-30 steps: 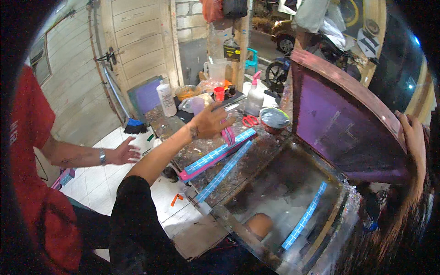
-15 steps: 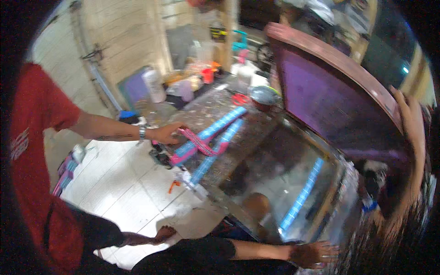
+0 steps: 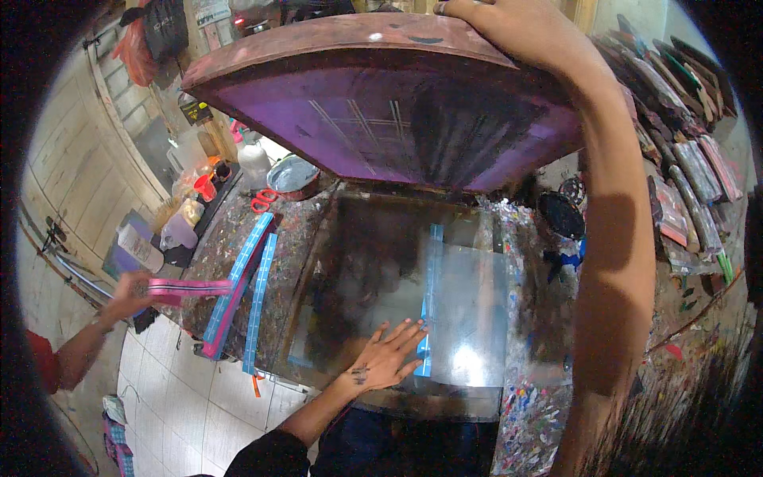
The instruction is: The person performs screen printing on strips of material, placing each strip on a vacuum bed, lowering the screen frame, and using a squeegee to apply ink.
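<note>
My left hand [image 3: 385, 356] lies with fingers spread on a glass plate [image 3: 465, 306], its fingertips touching or beside a blue printed strip [image 3: 433, 262]. My right hand [image 3: 505, 28] grips the top edge of a raised wooden screen frame [image 3: 373, 36] with purple mesh [image 3: 334, 135], which tilts up over the back of the glass. Left of the glass lie another blue strip [image 3: 261, 306] and a pink-edged bar [image 3: 216, 343] topped with a blue strip [image 3: 238, 270]. At the left, a person in red holds a pink strap [image 3: 187, 288] in one hand [image 3: 127, 294].
Red scissors [image 3: 262, 199], a bowl of gray paste [image 3: 292, 176], bottles [image 3: 139, 248] and a red cup [image 3: 204, 185] stand at back left. A dark container [image 3: 560, 215] sits right of the glass, near stacked squeegees [image 3: 691, 175]. A tiled floor [image 3: 167, 381] shows at lower left.
My view has turned toward the screen. My left hand has moved down onto the glass while my right stayed on the frame. The other person has picked up the pink strap and moved it left.
</note>
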